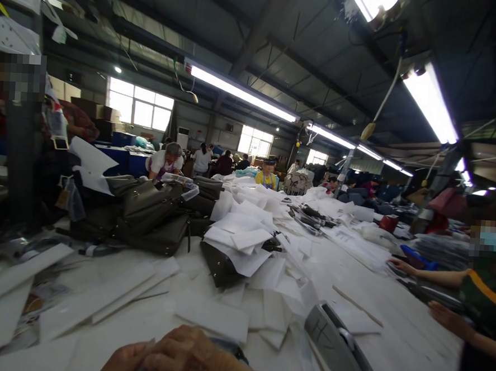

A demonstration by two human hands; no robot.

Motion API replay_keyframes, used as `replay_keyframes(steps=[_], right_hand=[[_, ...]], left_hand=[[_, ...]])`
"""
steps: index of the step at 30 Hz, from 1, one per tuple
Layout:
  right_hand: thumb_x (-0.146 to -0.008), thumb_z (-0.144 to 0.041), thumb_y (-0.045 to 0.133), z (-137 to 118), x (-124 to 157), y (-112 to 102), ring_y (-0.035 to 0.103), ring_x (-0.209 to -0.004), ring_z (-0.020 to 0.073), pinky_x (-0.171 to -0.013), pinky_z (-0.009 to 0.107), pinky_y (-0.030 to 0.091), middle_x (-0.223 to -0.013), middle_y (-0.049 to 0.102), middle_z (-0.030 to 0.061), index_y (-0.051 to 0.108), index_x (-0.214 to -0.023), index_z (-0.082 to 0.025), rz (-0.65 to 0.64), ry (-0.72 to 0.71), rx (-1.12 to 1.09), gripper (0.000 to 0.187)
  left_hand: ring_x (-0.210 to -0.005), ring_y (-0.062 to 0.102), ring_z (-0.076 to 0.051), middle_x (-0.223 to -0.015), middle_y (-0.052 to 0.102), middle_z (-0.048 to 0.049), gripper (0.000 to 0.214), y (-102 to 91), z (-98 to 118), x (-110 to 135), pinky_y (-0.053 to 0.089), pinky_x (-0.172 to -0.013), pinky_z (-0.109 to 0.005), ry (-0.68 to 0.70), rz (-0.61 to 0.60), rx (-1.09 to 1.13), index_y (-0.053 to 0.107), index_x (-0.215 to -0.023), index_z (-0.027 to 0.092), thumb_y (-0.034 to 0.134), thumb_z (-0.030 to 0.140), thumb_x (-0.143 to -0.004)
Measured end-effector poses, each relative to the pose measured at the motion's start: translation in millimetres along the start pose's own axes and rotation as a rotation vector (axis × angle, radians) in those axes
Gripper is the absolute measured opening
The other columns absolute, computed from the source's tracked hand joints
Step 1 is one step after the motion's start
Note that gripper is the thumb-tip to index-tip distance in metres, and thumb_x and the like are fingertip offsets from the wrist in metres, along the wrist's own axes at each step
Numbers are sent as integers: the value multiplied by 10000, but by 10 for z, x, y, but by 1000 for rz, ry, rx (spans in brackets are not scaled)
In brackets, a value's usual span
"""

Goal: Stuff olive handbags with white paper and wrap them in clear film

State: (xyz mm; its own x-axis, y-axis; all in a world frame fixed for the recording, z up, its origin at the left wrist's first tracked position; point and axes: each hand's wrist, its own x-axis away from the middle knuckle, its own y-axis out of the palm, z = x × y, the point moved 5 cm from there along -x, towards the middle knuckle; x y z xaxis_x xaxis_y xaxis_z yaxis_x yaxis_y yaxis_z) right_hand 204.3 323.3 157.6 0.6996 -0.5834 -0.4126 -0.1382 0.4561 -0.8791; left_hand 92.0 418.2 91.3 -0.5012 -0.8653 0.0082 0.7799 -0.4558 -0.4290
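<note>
My left hand (124, 360) and my right hand (193, 354) are close together at the bottom edge, with the right lying partly over the left. Their fingers are closed and mostly hidden. A dark, shiny item (232, 348) shows beyond my right hand, and a greyish bit shows below the fingers; I cannot make out what they hold. To the right lies a grey tape dispenser (327, 330) with dark handwriting on its side. White paper sheets (212, 315) lie just past my hands.
Dark olive bags (149, 216) are heaped at the left, and another bag (218, 265) lies under white papers (241, 230). White boards (98, 297) cover the near left of the table (407, 324). At right, a co-worker's hands (450, 321) rest near dark items. A post (21, 155) stands left.
</note>
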Motion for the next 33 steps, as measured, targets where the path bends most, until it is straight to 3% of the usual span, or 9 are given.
replay_keyframes(steps=[3, 5, 10, 13, 16, 21, 24, 27, 33], right_hand=[[-973, -228, 505, -31, -3, -82, 604, -790, 129, -672, 255, 458, -889, 651, -3, 537, -946, -181, -40, -16, -5, 62], [-972, -218, 505, -30, -5, -152, 596, -796, 138, -680, 264, 456, -914, 652, 5, 542, -948, -175, -71, -2, -3, 62], [-954, -206, 534, -12, -7, -305, 582, -841, 154, -713, 282, 454, -1009, 662, 20, 576, -985, -173, -184, -2, -41, 61], [-939, -191, 549, -7, 3, -404, 574, -866, 164, -767, 289, 449, -1023, 665, 29, 607, -986, -172, -213, 30, -81, 77], [-915, -167, 567, -11, 29, -488, 561, -837, 170, -798, 291, 446, -942, 666, 25, 637, -969, -177, -185, 118, -125, 89], [-877, -126, 590, -19, 118, -538, 551, -800, 163, -810, 274, 459, -886, 662, 9, 672, -899, -199, -113, 254, -206, 112], [-877, -152, 611, -1, 177, -559, 570, -800, 157, -815, 260, 468, -860, 662, 3, 696, -880, -216, -100, 287, -262, 106], [-869, -255, 682, 57, 229, -530, 601, -786, 140, -814, 235, 476, -816, 662, -14, 738, -910, -263, -109, 348, -338, 70], [-742, -388, 809, 214, 354, -246, 641, -736, 148, -665, 203, 483, -725, 691, -17, 786, -869, -275, -141, 563, -513, 173]], left_hand=[[-608, 568, -215, -617, 606, -46, 723, 93, -94, -56, 478, -573, -312, -103, -139, 151, 605, -631, 163, 567, 883, -567], [-619, 543, -207, -608, 586, -36, 716, 89, -55, -44, 450, -588, -295, -111, -163, 161, 589, -640, 164, 583, 872, -537], [-673, 546, -224, -629, 587, -39, 621, 8, 290, 75, 418, -614, -295, -11, -85, -135, 500, -600, 198, 426, 809, -685], [-769, 612, -232, -750, 673, -52, 441, 15, 536, 196, 421, -696, -298, 13, -46, -346, 544, -677, 202, 355, 560, -853], [-905, 656, -250, -922, 721, -62, 329, 53, 760, 344, 412, -737, -312, -52, -25, -582, 622, -857, 220, 337, 367, -931], [-959, 673, -267, -995, 722, -91, 355, 181, 1074, 539, 412, -735, -319, -22, 0, -763, 615, -1023, 213, 274, 308, -1002], [-970, 667, -258, -1003, 720, -89, 330, 256, 1058, 577, 421, -760, -317, -12, 10, -691, 616, -1014, 215, 296, 296, -992], [-899, 654, -227, -918, 712, -62, 297, 315, 905, 555, 432, -759, -297, 5, 0, -463, 603, -900, 215, 341, 344, -957], [-744, 577, -218, -719, 626, -41, 430, 393, 650, 479, 496, -695, -297, 108, -48, -40, 527, -680, 204, 530, 628, -754]])
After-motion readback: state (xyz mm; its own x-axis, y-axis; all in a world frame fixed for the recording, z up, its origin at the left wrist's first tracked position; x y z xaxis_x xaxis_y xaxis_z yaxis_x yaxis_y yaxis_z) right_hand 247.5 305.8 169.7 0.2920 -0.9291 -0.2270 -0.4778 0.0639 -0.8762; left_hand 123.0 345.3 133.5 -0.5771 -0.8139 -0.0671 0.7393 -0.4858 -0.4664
